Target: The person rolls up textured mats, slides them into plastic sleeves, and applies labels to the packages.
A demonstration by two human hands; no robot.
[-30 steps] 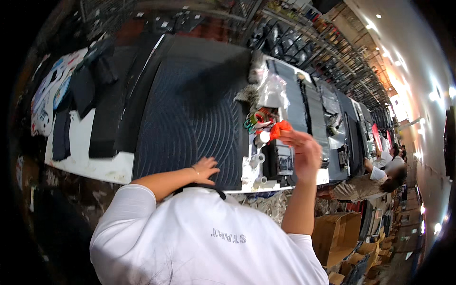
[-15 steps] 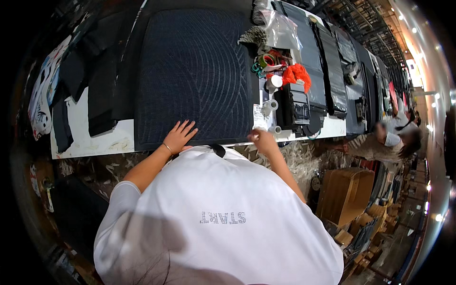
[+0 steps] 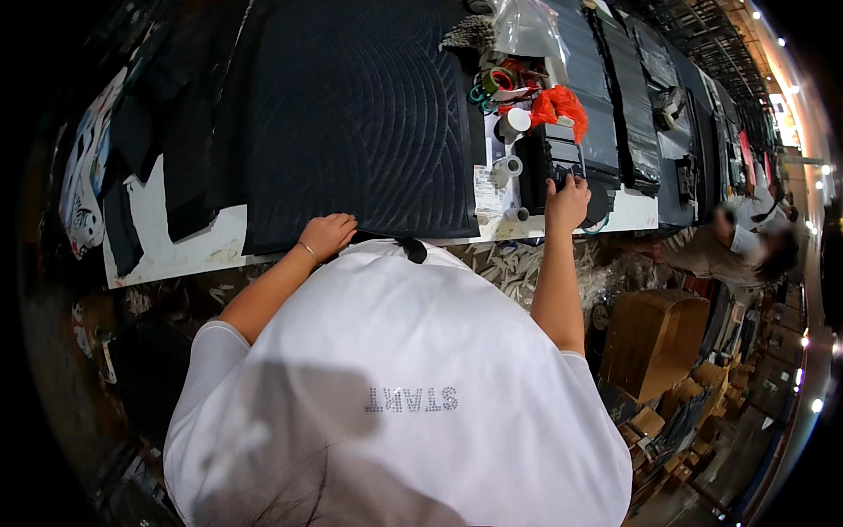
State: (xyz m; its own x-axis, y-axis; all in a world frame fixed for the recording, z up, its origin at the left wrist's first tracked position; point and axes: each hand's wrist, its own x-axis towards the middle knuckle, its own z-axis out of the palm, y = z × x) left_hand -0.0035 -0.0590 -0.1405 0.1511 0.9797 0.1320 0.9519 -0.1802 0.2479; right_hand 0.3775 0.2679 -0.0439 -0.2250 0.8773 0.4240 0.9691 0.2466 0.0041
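A dark navy mat (image 3: 351, 114) with curved raised lines lies flat on the white table in front of me. My left hand (image 3: 327, 235) rests at the mat's near edge, its fingers curled over the border and closed on it. My right hand (image 3: 569, 202) has reached a dark grey stack of small flat items (image 3: 563, 151) right of the mat. Thumb and fingers close around something black at the stack's near end; what it is I cannot make out. A printed white label sheet (image 3: 486, 190) lies between the mat and the stack.
Clear tape rolls (image 3: 507, 167), a white roll (image 3: 515, 121), a green tape roll (image 3: 500, 79) and a red plastic bag (image 3: 560, 109) crowd the table's right side. Black sheets (image 3: 189, 167) lie left. A cardboard box (image 3: 654, 338) stands on the floor; another person (image 3: 724, 241) is farther right.
My right hand has moved right, from beside the mat's near corner to the dark grey stack. My left hand, flat with spread fingers before, now curls at the mat's near edge.
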